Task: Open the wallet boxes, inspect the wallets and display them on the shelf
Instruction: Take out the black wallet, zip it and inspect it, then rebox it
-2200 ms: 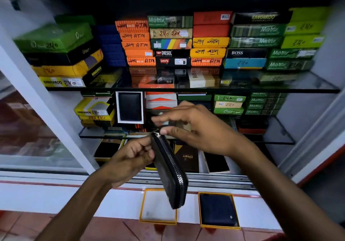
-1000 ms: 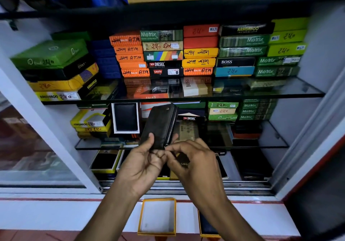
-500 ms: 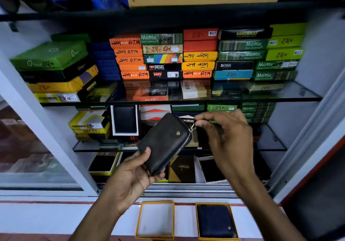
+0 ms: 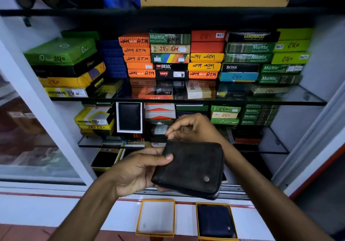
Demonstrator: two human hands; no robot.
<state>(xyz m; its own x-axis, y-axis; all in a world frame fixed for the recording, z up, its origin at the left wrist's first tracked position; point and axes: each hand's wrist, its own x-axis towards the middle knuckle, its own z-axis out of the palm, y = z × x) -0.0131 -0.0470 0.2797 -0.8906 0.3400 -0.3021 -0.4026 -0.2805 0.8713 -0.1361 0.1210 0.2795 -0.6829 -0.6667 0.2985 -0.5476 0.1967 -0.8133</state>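
Left hand [image 4: 138, 170] grips black zip wallet [image 4: 190, 168] flat before shelves, thumb on top; right hand [image 4: 194, 127] pinches zipper pull [image 4: 168, 138] at far corner. Matte, metal stud at near corner. On ledge below: empty yellow-rimmed box [image 4: 156, 217], beside it second box [image 4: 216, 221] holding dark wallet. Stacked boxes crowd glass shelf [image 4: 298, 99].

Two hands [image 4: 138, 168], three wallets [image 4: 190, 168], two trays [image 4: 155, 217].

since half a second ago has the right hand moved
Yes. The right hand has slid left along the wallet top, from under the green boxes towards the framed wallet.
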